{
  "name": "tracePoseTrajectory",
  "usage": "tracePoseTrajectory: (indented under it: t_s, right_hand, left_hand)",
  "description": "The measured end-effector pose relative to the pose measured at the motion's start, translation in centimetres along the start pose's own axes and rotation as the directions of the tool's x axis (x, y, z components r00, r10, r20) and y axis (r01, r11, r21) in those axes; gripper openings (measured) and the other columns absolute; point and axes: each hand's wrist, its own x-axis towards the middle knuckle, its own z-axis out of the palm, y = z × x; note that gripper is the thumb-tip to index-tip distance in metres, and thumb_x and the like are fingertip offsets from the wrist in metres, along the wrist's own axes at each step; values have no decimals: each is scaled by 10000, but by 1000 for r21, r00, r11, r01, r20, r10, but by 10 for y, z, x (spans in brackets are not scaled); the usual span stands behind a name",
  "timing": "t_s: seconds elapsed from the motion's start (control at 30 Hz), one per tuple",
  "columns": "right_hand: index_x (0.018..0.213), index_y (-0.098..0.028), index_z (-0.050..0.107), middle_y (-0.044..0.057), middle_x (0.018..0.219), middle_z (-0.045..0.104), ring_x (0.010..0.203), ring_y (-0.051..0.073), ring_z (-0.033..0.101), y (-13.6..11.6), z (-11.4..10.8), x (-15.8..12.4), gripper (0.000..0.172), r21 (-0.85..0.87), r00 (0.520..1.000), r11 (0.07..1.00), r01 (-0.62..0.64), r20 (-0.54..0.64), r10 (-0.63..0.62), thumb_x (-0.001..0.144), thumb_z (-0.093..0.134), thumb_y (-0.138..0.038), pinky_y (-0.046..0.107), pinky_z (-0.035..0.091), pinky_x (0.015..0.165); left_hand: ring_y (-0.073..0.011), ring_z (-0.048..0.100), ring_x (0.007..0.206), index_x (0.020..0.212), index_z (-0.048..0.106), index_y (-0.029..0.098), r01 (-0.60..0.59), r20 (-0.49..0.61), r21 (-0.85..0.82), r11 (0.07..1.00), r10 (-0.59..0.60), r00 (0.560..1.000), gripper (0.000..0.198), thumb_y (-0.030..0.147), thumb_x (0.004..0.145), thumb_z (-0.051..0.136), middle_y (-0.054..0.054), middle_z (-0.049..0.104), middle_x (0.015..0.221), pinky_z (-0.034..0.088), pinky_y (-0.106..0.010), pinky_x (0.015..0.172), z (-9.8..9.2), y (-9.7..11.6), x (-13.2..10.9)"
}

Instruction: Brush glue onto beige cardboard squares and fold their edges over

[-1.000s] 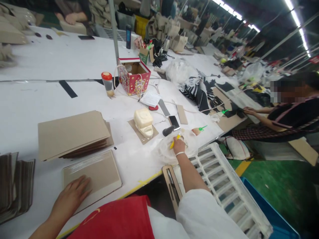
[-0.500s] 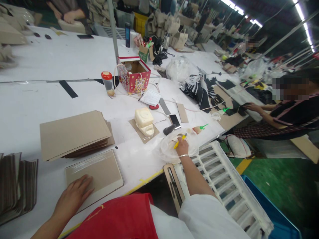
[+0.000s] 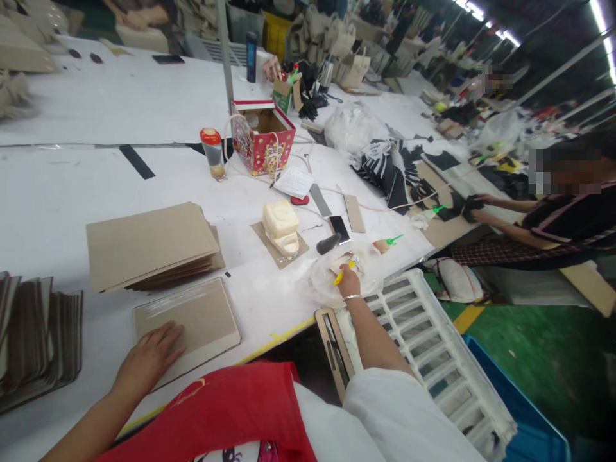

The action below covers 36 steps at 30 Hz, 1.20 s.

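Yellow-handled tool (image 3: 339, 278) in the right hand (image 3: 350, 282), fingers clamped round the handle, far end down in a container wrapped in clear plastic (image 3: 321, 282) near the table's front edge; contents too blurred to name. Left hand (image 3: 153, 350) lies flat, fingers a little apart, palm down on the near left part of a grey-brown board (image 3: 212, 314), not gripping it. Board lies flat on the white table (image 3: 269, 305), close to the front edge, shiny whitish streaks along its far side. Just behind it, a stack of similar boards (image 3: 149, 244), edges uneven; more boards in upright bundles (image 3: 45, 337) at far left. Between stack and container, a cream block (image 3: 280, 223) sits on a cardboard piece (image 3: 297, 250). Behind the container: dark grey object (image 3: 327, 244) against a phone (image 3: 341, 228), plus a green-nozzled bottle (image 3: 384, 245) lying to the right. Red patterned box (image 3: 269, 151) and red-lidded jar (image 3: 212, 153) farther back. White slatted rack (image 3: 409, 321) below right forearm, blue bin (image 3: 536, 420) beyond. Co-worker (image 3: 553, 221) at right, both hands on dark material (image 3: 470, 206).
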Motion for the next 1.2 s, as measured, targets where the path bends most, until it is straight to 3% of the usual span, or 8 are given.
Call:
tracePoseTrajectory:
  t_s: [0.43,0.63,0.77,0.83,0.9,1.03,1.1,1.2]
  right_hand:
    - [1022,-148,466,74,873,620,786,185,580,-8,-53,-39,246,382,972,922,57,-233,36,780,456,-191,279,429,713]
    - [1020,-179,460,54,870,640,784,187,605,-75,-101,-60,268,508,933,847,155,-358,44,807,498,-336,297,443,724]
    - [981,-186,439,37,805,640,739,167,610,-137,-102,-76,283,678,946,687,261,-322,-41,795,516,-385,302,463,729]
    - [953,-192,435,18,761,629,702,158,602,-165,-90,-82,282,741,955,614,272,-284,-80,782,530,-395,299,468,716]
    - [930,-198,432,-2,720,614,675,150,592,-191,-74,-89,284,780,961,563,273,-252,-116,768,549,-399,293,466,703]
    - [926,-198,424,-21,691,585,641,135,572,-228,-52,-105,297,811,956,508,290,-219,-196,767,561,-408,272,458,675]
    - [935,-197,428,-22,691,572,625,130,564,-240,-49,-112,302,789,945,525,318,-220,-242,777,553,-422,260,451,648]
    - [929,-193,439,-21,671,556,597,129,551,-246,-51,-116,309,716,924,587,378,-253,-286,793,528,-455,249,433,607]
  left_hand:
    - [-303,457,1161,1235,527,115,-2,98,-1,1000,2,995,504,362,800,462,-174,445,1332,351,-410,980,-3,-2,2]
    - [-320,455,1166,1213,521,108,63,80,-59,996,-58,995,517,372,769,518,-181,423,1346,374,-426,954,-19,1,11]
    - [-307,469,1149,1152,545,98,105,5,-361,927,-111,994,484,390,767,531,-180,507,1256,370,-422,966,-35,28,19]
    - [-263,562,1007,1094,569,105,172,100,-631,757,-141,985,493,440,733,584,-154,584,1136,434,-374,896,-44,51,24]
    - [-223,596,910,1064,570,129,295,265,-849,438,-129,956,548,500,670,652,-128,608,1084,488,-323,782,-50,75,30]
    - [-142,615,759,1098,500,183,463,474,-848,-257,23,880,594,541,658,674,-88,600,1056,499,-272,651,-60,112,50]
    - [-106,605,686,1012,512,178,455,493,-807,-378,-5,870,460,506,718,642,-55,611,958,478,-235,609,-63,121,66]
    - [-50,530,526,853,514,142,446,527,-822,-355,-174,832,272,395,796,598,-1,578,729,371,-165,482,-63,129,94]
